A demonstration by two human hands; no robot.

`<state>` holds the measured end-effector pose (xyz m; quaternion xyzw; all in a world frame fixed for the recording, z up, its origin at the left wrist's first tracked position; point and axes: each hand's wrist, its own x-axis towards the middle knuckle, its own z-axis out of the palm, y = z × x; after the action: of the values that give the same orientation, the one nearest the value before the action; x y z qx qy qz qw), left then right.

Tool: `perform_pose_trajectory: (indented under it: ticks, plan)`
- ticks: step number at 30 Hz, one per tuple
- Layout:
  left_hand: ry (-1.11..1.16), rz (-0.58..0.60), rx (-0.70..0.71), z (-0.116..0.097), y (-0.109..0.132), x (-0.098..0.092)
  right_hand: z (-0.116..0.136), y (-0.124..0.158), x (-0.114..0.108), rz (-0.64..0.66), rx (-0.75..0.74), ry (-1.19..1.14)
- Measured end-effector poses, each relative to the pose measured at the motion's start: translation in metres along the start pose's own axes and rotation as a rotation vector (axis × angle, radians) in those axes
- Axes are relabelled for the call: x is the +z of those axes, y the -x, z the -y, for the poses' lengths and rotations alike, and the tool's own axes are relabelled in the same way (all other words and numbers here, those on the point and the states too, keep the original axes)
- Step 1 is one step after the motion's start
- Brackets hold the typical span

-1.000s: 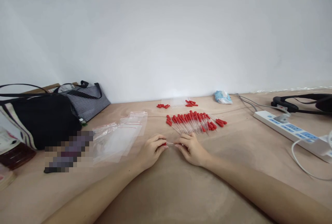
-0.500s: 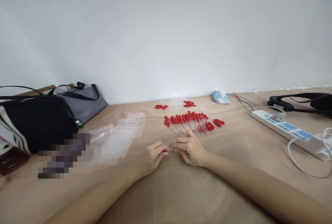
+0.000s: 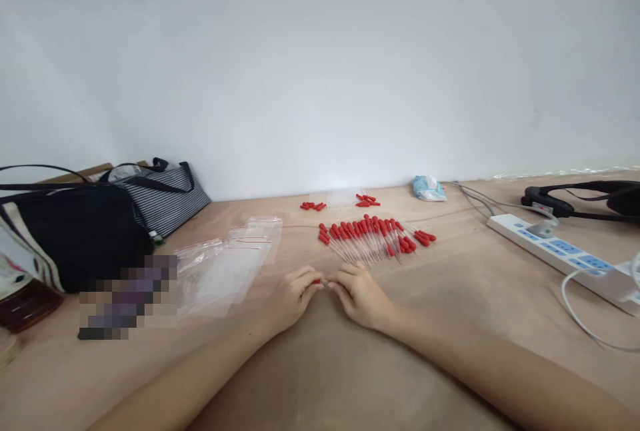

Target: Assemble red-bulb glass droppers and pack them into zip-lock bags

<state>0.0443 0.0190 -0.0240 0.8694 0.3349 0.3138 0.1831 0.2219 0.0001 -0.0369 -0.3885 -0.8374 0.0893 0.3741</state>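
Note:
My left hand (image 3: 294, 296) and my right hand (image 3: 358, 295) rest on the brown table (image 3: 450, 298), fingertips pinched together around one small dropper (image 3: 320, 282). Only its red bulb shows between the fingers; the clear tube is mostly hidden. Just beyond my hands lies a row of several assembled droppers (image 3: 375, 236) with red bulbs and clear glass tubes. Farther back sit loose red bulbs (image 3: 313, 206) and a second little heap of bulbs with tubes (image 3: 367, 200).
Clear zip bags (image 3: 235, 261) lie to the left, beside a black bag (image 3: 80, 231) and a striped bag (image 3: 160, 198). A white power strip (image 3: 560, 254) with cables and black headphones (image 3: 585, 198) are at the right. A blue-white packet (image 3: 429, 188) sits by the wall.
My hands have closed in on each other. A second ago a length of clear tube showed between them; now the fingertips nearly touch and only the red bulb shows.

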Motion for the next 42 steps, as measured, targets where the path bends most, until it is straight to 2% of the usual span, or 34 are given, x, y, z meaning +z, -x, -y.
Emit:
perform_pose_trajectory:
  ticks: [3, 5, 8, 12, 15, 18, 21, 24, 29, 32, 34, 35, 36, 38, 40, 42]
  plan:
    - [0.324, -0.322, -0.304, 0.003, -0.005, 0.009, 0.0, -0.004, 0.003, -0.114, 0.134, -0.144]
    - [0.6, -0.428, -0.487, 0.001, -0.009, 0.015, 0.002, -0.005, 0.005, -0.13, 0.168, -0.176]
    - [0.823, -0.357, -0.648, -0.001, -0.017, 0.019, 0.007, -0.004, 0.007, -0.04, 0.118, -0.169]
    - [0.724, -0.279, -0.76, 0.016, -0.044, 0.008, 0.003, 0.004, 0.001, 0.022, 0.107, -0.152]
    - [0.613, -0.25, -0.784, 0.042, -0.072, -0.001, -0.009, 0.012, -0.008, 0.019, 0.122, -0.11]
    - [0.491, -0.182, -0.787, 0.066, -0.093, -0.001, -0.021, 0.018, -0.017, -0.007, 0.126, -0.071]
    - [0.363, -0.115, -0.753, 0.081, -0.103, 0.002, -0.027, 0.02, -0.02, -0.027, 0.144, -0.065]
    - [0.224, -0.1, -0.699, 0.087, -0.104, 0.004, -0.026, 0.019, -0.02, -0.016, 0.135, -0.059]
    - [-0.033, -0.152, -0.552, 0.068, -0.083, -0.01, -0.025, 0.018, -0.019, 0.005, 0.107, -0.054]
    - [-0.165, -0.162, -0.455, 0.051, -0.05, -0.03, -0.025, 0.018, -0.02, 0.021, 0.1, -0.047]
    - [-0.273, -0.188, -0.422, 0.048, -0.023, -0.045, -0.025, 0.018, -0.02, 0.034, 0.097, -0.042]
    - [-0.459, -0.199, -0.388, 0.05, -0.009, -0.052, -0.025, 0.017, -0.019, 0.037, 0.094, -0.041]
    - [-0.622, -0.201, -0.391, 0.053, 0.004, -0.058, -0.025, 0.017, -0.019, 0.038, 0.09, -0.042]
    - [-0.819, -0.177, -0.507, 0.063, 0.025, -0.067, -0.025, 0.017, -0.019, 0.035, 0.083, -0.044]
    - [-0.881, -0.091, -0.621, 0.073, 0.037, -0.071, -0.025, 0.017, -0.019, 0.031, 0.079, -0.051]
    - [-0.881, -0.016, -0.656, 0.078, 0.041, -0.071, -0.026, 0.017, -0.019, 0.03, 0.08, -0.058]
